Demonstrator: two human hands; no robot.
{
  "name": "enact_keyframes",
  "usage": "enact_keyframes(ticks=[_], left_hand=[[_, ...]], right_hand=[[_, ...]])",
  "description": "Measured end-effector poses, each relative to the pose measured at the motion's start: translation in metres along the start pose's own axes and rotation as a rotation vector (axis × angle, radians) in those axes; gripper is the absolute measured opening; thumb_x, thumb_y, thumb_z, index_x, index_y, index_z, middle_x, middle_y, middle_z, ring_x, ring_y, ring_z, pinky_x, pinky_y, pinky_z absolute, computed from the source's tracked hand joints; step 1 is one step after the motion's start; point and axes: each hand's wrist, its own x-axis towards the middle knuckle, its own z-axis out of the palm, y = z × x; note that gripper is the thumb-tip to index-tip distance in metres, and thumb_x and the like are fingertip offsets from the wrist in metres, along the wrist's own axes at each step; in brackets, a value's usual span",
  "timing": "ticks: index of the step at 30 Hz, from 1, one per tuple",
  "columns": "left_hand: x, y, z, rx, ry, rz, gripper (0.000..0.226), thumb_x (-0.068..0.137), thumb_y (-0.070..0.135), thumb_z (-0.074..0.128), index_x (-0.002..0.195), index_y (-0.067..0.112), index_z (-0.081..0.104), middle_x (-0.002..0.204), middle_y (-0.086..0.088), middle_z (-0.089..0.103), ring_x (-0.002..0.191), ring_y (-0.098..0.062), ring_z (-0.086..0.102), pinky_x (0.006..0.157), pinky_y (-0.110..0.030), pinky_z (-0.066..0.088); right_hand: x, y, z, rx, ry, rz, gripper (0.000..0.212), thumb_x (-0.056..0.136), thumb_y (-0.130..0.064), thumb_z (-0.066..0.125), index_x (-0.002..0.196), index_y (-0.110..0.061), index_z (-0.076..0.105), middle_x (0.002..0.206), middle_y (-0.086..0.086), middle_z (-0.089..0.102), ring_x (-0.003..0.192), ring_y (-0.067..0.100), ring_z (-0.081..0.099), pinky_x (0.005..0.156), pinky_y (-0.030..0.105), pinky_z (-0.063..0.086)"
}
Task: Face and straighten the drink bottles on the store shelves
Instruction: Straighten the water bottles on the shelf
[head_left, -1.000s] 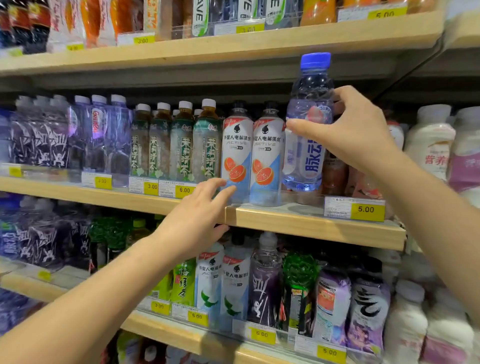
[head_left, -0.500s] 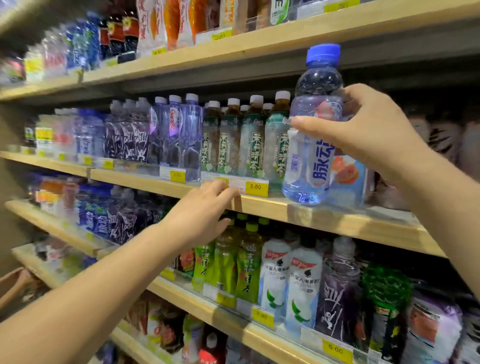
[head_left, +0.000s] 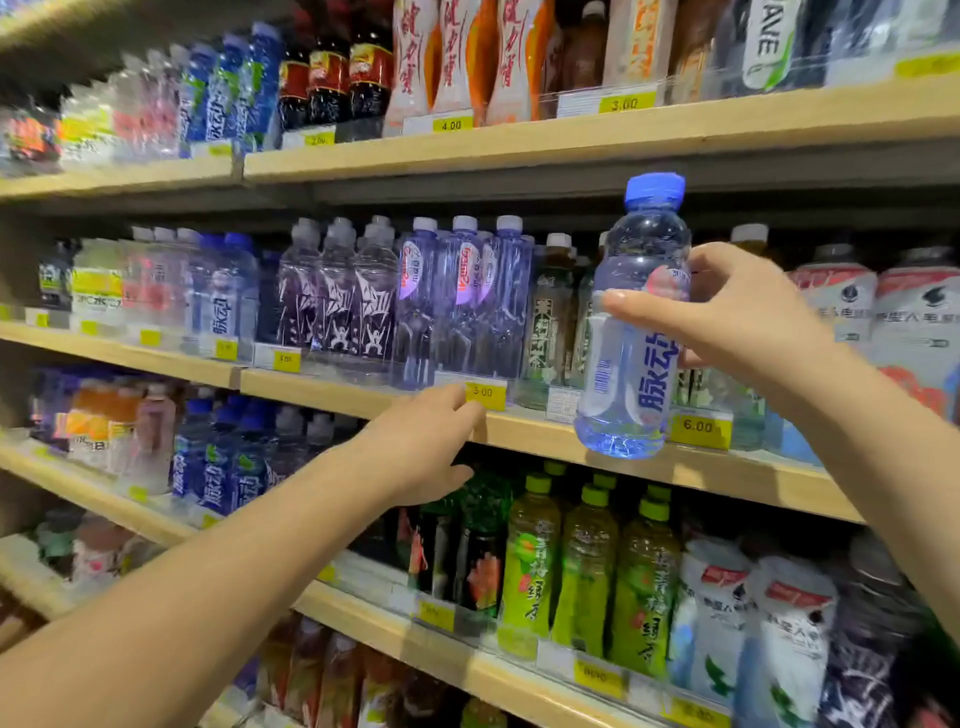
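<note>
Holding bottle (head_left: 631, 322) in air before middle shelf (head_left: 545, 441), right hand (head_left: 748, 317) grips its upper half, fingers curled round it. Bottle upright, long axis vertical, blue cap up, label facing camera. Base level with shelf edge, in front of tea bottles (head_left: 550, 306). Left hand (head_left: 421, 447) rests on shelf edge beside price tag (head_left: 483, 392), fingers relaxed, holding nothing. Matching bottles (head_left: 226, 301) stand well to left on same shelf. That is probably where it goes, and left hand is nearer.
</note>
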Motion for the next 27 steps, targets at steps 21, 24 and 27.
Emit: enact_keyframes(ticks=[21,24,27], left_hand=[[-0.027,-0.155,0.046,-0.020,-0.069,-0.184,0.045,0.088,0.045,0.064,0.124,0.026,0.045,0.128,0.003,0.041,0.085,-0.014,0.047,0.068,-0.030,0.043],[-0.025,-0.178,0.056,-0.046,-0.042,-0.189,0.048,0.088,0.040,0.066,0.128,0.025,0.043,0.130,0.005,0.040,0.082,-0.010,0.041,0.067,-0.024,0.036],[-0.023,-0.203,0.064,-0.065,-0.028,-0.166,0.053,0.090,0.042,0.063,0.135,0.029,0.038,0.135,0.008,0.039,0.083,-0.008,0.043,0.068,-0.024,0.040]], right_hand=[[0.065,-0.023,0.165,0.236,-0.132,-0.073,0.082,0.052,-0.074,0.089,0.117,-0.029,0.066,0.094,-0.013,0.076,0.077,-0.003,0.071,0.055,0.020,0.056],[0.072,-0.026,0.185,0.206,-0.133,-0.069,0.076,0.051,-0.077,0.087,0.111,-0.035,0.064,0.096,-0.016,0.074,0.082,-0.001,0.072,0.053,0.019,0.055],[0.078,-0.032,0.204,0.183,-0.133,-0.076,0.063,0.054,-0.074,0.088,0.097,-0.040,0.058,0.096,-0.019,0.071,0.079,-0.012,0.068,0.052,0.017,0.056]])
